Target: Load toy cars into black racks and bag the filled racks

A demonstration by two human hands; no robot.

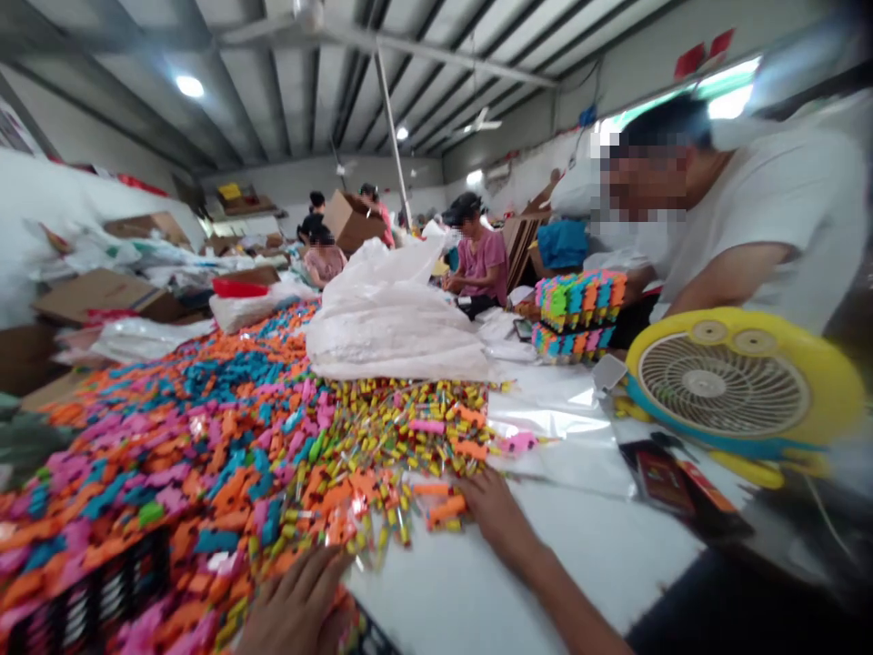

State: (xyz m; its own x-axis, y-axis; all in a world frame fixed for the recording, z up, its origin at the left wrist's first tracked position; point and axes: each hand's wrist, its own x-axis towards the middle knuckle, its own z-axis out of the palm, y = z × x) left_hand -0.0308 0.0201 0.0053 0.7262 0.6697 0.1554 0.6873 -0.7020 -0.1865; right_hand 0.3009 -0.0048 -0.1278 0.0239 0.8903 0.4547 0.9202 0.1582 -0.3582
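My right hand (496,511) lies over the white tabletop at the edge of the heap, fingers stretched out beside a few orange plastic pieces (445,511). Low in the view, my left hand (296,596) rests palm down by the near side of the heap, its fingers extended; what lies under its palm is hidden. Between and beyond the hands spread small yellow pieces with clear tips (388,428). A pink piece (516,442) sits a little past my right fingertips. To the left is a large heap of orange, pink and blue animal-like plastic pieces (225,455).
A black crate (102,591) stands at lower left. A large white plastic bag (396,314) sits behind the heap. On the right are a yellow fan (716,382), a phone (661,478) and stacked colourful pieces (579,309). A co-worker in white (770,200) leans in there; others sit further back.
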